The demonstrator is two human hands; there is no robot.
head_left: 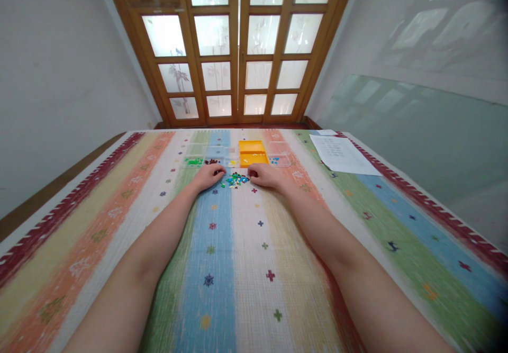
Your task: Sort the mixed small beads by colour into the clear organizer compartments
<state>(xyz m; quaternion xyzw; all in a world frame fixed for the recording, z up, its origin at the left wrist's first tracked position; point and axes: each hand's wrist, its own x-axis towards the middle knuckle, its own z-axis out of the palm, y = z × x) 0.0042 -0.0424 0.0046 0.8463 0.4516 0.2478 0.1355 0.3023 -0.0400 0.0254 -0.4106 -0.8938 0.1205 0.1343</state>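
l hand [210, 177] & r hand [263, 175] curled by tiny multicol. pcs [237, 180] on woven cloth [248, 289]; can't tell grips.

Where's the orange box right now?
In the head view, the orange box lies open just beyond the right hand, between clear boxes.

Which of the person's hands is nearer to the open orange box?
Right. The right hand is just in front of the orange box; the left hand is farther off, in front and to its left.
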